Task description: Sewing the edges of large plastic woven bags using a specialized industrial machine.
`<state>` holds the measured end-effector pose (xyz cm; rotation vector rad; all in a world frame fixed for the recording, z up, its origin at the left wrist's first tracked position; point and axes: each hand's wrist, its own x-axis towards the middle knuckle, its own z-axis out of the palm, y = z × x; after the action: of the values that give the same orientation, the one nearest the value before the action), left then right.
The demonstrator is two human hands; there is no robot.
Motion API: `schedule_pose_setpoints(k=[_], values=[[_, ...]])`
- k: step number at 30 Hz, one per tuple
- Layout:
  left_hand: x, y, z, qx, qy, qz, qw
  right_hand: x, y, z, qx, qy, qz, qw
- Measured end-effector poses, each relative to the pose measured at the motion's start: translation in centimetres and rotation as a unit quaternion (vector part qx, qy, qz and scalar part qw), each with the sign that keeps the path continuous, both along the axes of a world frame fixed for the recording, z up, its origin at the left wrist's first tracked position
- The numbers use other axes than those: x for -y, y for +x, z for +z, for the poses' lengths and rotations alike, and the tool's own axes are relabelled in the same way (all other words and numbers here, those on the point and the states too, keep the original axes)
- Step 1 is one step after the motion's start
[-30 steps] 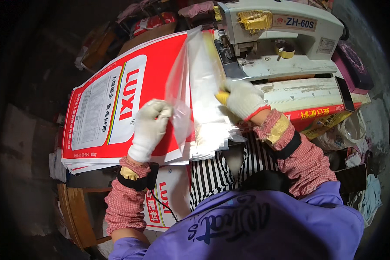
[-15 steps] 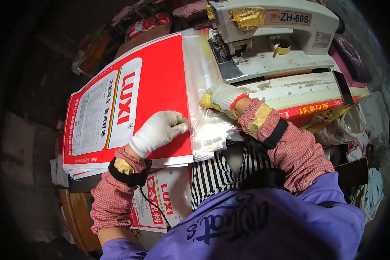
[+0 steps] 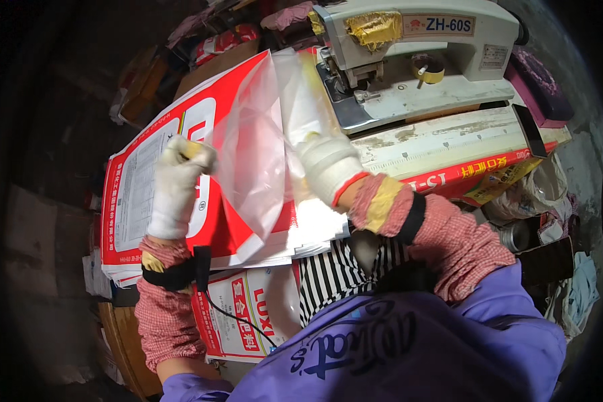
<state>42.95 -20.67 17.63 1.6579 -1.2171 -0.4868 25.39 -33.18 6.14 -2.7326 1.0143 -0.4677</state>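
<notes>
At the far left the left hand, in a pale work glove, is closed in a fist on the left edge of a clear plastic liner bag, holding it up off the stack of red and white printed sacks beneath. That stack lies flat with its long axis running from the lower left toward the upper right, its far end pointing at the sewing machine; how many sacks are in it cannot be counted, only that several edges show along its near side. One more sack of the same print hangs lower down, close to the person's body. The plastic bag is single, and it stretches between the two hands, its long axis running from near the person's chest up toward the machine, with its upper end pointing away from the person. Its middle sags and billows above the red sack, just right of the left hand and just left of the right one. The right hand, also gloved, is closed on the bag's right edge, gripping it where the plastic bunches. Farther right stands one grey sewing machine on a worn desk, well apart from the left hand and near the right.
</notes>
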Motion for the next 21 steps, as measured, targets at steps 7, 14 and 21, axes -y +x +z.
schedule_pose_setpoints(k=[7, 14, 21], values=[[-4.8, -3.8, 2.0, -0.016, 0.095, -0.004, 0.995, -10.9, 0.9, 2.0, -0.061, 0.248, 0.668, 0.700], [-10.6, -4.4, 2.6, 0.261, 0.218, -0.294, 0.893, -0.6, 6.8, -4.4, 0.004, 0.112, 0.302, 0.947], [-11.7, -8.2, -2.3, 0.093, 0.269, -0.583, 0.761, 8.5, 10.7, -8.9, 0.484, 0.265, -0.110, 0.826]])
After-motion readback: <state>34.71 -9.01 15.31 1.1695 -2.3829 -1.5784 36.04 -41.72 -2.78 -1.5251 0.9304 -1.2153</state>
